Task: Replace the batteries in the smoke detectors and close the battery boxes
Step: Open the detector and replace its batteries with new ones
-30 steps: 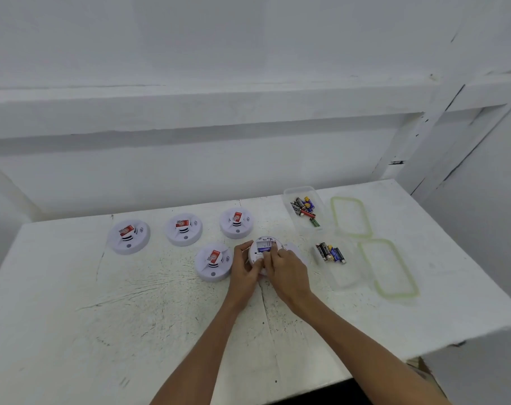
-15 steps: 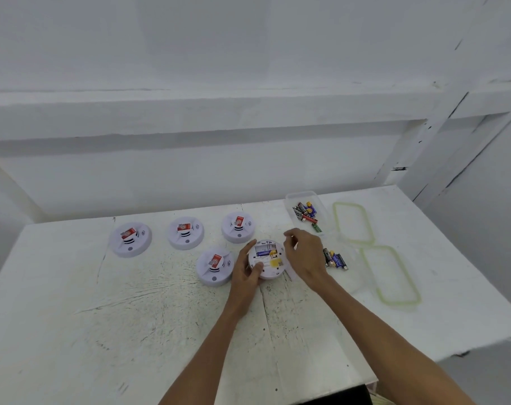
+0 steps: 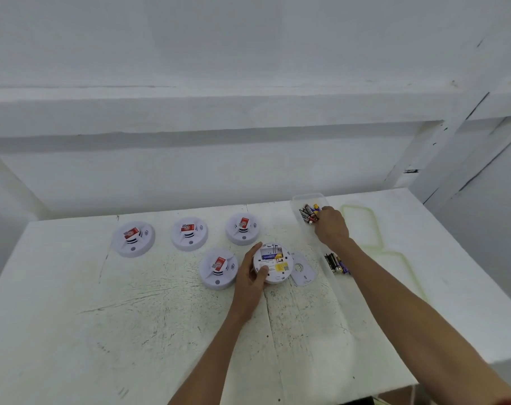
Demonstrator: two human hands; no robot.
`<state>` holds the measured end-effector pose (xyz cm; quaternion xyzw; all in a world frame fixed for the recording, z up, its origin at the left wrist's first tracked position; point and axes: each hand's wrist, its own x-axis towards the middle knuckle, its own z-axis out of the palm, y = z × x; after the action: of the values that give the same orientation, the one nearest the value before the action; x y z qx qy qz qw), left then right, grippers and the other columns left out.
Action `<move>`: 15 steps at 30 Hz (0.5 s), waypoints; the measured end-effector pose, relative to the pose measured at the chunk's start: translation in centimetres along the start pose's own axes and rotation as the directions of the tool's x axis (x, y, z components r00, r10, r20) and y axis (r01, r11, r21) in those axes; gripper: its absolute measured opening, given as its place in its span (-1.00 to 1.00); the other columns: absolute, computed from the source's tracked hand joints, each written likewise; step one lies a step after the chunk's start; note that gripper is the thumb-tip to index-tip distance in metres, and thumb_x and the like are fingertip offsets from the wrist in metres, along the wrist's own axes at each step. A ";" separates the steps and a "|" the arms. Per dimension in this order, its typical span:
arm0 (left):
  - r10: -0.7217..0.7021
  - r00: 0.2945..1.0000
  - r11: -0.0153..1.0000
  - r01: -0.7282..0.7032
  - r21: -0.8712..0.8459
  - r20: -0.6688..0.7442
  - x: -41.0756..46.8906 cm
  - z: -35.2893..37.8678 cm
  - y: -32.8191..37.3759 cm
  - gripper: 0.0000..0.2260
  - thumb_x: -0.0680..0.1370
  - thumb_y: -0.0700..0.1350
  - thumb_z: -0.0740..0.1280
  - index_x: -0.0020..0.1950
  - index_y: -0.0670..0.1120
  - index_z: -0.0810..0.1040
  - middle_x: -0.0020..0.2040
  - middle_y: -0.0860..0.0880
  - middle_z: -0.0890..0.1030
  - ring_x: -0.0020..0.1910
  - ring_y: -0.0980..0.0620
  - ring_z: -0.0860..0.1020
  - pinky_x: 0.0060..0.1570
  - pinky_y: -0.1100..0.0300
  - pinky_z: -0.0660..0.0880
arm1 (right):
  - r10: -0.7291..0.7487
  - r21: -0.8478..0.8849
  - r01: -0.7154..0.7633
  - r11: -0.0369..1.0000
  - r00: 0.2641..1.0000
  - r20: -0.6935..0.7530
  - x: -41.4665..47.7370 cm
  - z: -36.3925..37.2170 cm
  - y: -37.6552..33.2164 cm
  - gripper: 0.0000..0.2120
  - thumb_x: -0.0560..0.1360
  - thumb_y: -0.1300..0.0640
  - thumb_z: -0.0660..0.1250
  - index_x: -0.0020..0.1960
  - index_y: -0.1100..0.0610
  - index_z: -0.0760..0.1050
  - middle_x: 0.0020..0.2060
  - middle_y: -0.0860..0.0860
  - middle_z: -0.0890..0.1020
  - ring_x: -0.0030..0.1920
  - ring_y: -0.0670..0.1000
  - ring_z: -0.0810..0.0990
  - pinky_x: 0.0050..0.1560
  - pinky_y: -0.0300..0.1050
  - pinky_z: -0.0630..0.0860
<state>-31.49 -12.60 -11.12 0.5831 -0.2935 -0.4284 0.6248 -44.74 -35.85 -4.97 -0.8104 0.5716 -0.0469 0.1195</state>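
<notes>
Smoke detector [image 3: 273,263] gripped by left hand [image 3: 249,283]; right hand [image 3: 331,228] among batteries [image 3: 308,213], grip unclear.

Left hand [image 3: 252,276] grips opened detector [image 3: 274,263]; right hand [image 3: 331,228] is in the far box [image 3: 306,197].

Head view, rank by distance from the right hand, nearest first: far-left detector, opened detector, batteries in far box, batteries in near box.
1. batteries in far box: at the right hand fingertips, back right.
2. batteries in near box: beside the forearm, right.
3. opened detector: centre, gripped by the left hand.
4. far-left detector: back row's left end.
</notes>
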 end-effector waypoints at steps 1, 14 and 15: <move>0.002 1.000 1.000 -0.002 0.003 -0.001 0.1 0.0 0.0 -0.52 0.68 -0.29 0.27 0.53 0.12 0.41 0.47 0.04 0.51 0.40 0.04 0.53 0.27 -0.07 0.60 | 0.000 -0.045 0.002 0.999 0.999 0.041 0.5 0.0 0.1 -0.81 0.50 0.37 0.23 0.07 0.33 0.55 0.12 0.18 0.53 0.08 0.21 0.56 -0.14 -0.04 0.41; -0.018 1.000 1.000 0.018 -0.018 0.006 0.5 -0.1 -0.2 -0.51 0.68 -0.30 0.28 0.53 0.13 0.41 0.47 0.05 0.51 0.41 0.01 0.53 0.28 -0.16 0.59 | -0.056 -0.237 0.110 0.965 0.973 0.222 2.7 1.0 0.8 -0.39 0.53 0.28 0.16 0.57 0.17 0.18 0.48 0.01 0.38 0.18 0.12 0.55 -0.16 -0.05 0.43; -0.018 1.000 1.000 0.018 -0.020 0.004 0.6 0.0 -0.1 -0.51 0.68 -0.30 0.28 0.53 0.13 0.42 0.47 0.05 0.52 0.41 0.02 0.54 0.28 -0.15 0.59 | -0.063 -0.247 0.118 0.962 0.974 0.217 2.8 1.0 0.8 -0.40 0.53 0.29 0.17 0.56 0.18 0.20 0.50 0.02 0.34 0.21 0.12 0.54 -0.13 -0.04 0.46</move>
<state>-31.23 -13.07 -11.28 0.5788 -0.2851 -0.4380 0.6260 -44.32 -38.59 -6.29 -0.8449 0.5194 0.1073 0.0694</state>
